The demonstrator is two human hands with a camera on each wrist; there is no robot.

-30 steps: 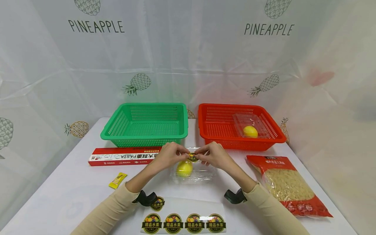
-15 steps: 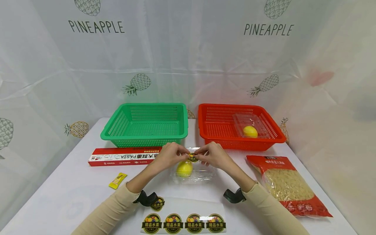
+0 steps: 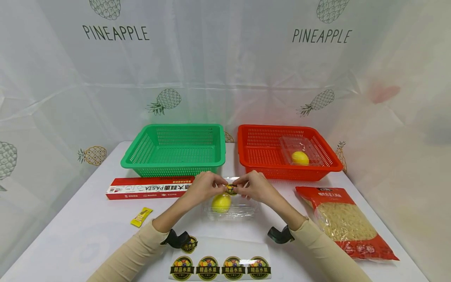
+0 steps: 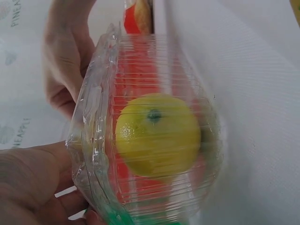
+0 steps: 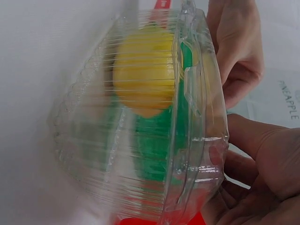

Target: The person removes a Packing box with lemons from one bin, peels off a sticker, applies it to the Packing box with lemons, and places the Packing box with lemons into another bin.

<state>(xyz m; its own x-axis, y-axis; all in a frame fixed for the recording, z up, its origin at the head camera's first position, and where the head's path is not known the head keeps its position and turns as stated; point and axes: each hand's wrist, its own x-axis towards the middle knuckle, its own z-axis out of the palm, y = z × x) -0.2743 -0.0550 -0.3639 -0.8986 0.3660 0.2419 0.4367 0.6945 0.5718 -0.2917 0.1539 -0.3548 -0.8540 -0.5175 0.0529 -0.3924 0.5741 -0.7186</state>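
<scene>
A clear plastic clamshell box (image 3: pixel 243 211) sits shut on the table with a yellow lemon (image 3: pixel 221 203) inside. Over its lid, a round black-and-gold fruit sticker (image 3: pixel 231 189) lies between the two hands. My left hand (image 3: pixel 204 188) pinches the sticker's left edge with thumb and fingertips. At the opposite edge, my right hand (image 3: pixel 256 188) pinches it the same way. Both wrist views look through the ribbed box side, where the lemon (image 4: pixel 159 136) shows large. In the right wrist view, fingertips sit right at the lid, partly hidden behind the plastic box (image 5: pixel 140 164).
A sheet of matching stickers (image 3: pixel 225 250) lies in front. Behind stand a green basket (image 3: pixel 172 170) and a red basket (image 3: pixel 282 172), the red one holding another boxed lemon (image 3: pixel 300 158). Left lie a pasta box (image 3: pixel 148 188) and a yellow packet (image 3: pixel 141 216); right, a pasta bag (image 3: pixel 347 223).
</scene>
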